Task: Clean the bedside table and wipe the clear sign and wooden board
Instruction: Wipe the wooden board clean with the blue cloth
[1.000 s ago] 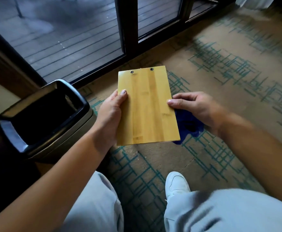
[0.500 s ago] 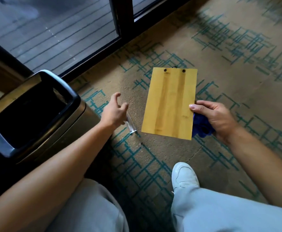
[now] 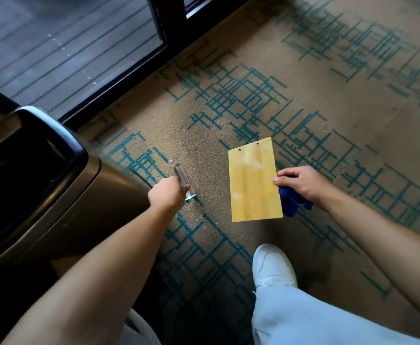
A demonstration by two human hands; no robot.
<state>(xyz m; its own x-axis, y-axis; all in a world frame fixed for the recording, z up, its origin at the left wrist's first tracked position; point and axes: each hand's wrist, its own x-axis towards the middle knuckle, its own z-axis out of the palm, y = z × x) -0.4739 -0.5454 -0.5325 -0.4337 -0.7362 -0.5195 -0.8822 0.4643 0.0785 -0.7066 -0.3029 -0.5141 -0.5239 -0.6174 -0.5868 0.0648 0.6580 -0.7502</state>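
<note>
The right hand pinched the wooden board by its right edge, thumb on the upper face, at the centre of the frame, and kept a blue cloth bunched beneath its fingers. The board was held flat above the carpet, its two small metal eyelets at the far end. Left of centre, the left hand was curled around the near end of the clear sign, which lay on or just above the carpet beside the bin at the left edge; whether it had left the floor could not be told.

The step in hand appeared to be gathering the clear sign while the board stayed in the other hand. The next move would likely call for a firm grip on that slick acrylic piece, then freeing the cloth to wipe it.

No brand, label or writing could be read on the board, the sign or the bin.
</note>
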